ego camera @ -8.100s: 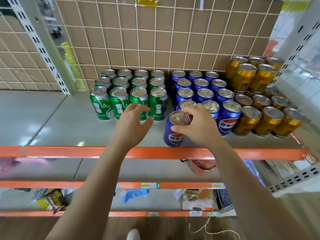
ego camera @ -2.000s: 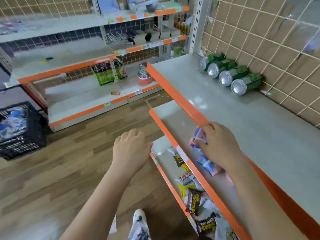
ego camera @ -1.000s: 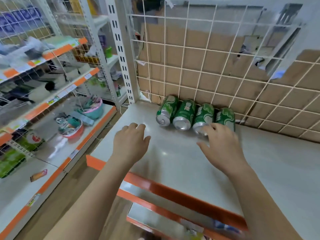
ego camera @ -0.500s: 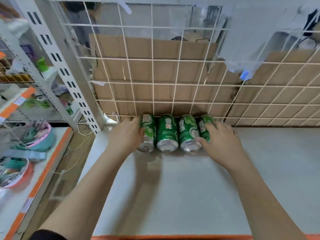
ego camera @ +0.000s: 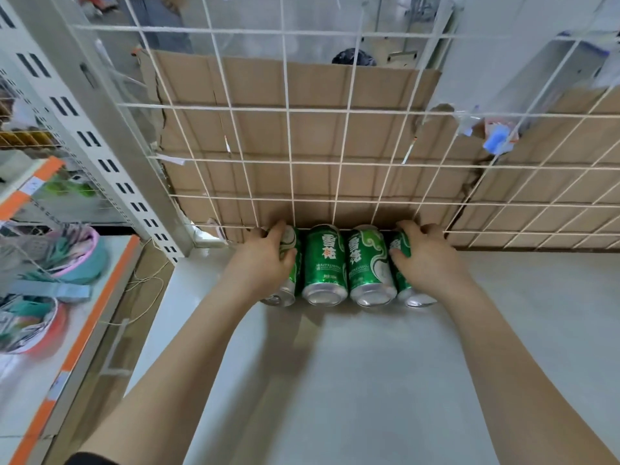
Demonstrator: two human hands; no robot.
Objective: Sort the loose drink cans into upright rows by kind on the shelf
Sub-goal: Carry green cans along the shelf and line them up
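- Bare forearms are reaching forward from the bottom of the view, both stretched toward the back of the pale grey shelf (ego camera: 352,380).
- Left hand (ego camera: 260,266) is lying palm-down over the leftmost green aluminium drink can (ego camera: 290,260), its fingers (ego camera: 278,231) curling around the can's far end and gripping it.
- Right hand (ego camera: 424,263) is covering the rightmost green aluminium drink can (ego camera: 401,250) in the same way, with fingers wrapping over its body and holding it.
- Four green cans are lying on their sides, side by side and touching, with their silver ends facing the camera.
- Between the two held cans, two middle green cans (ego camera: 345,263) are resting free, showing white Chinese characters and small white lettering on their labels.
- All four cans are sitting at the back of the shelf, against the white wire grid panel (ego camera: 335,162).
- Behind the grid, a brown cardboard sheet (ego camera: 302,135) is standing.
- One white slotted upright post (ego camera: 100,129) is rising at the left.
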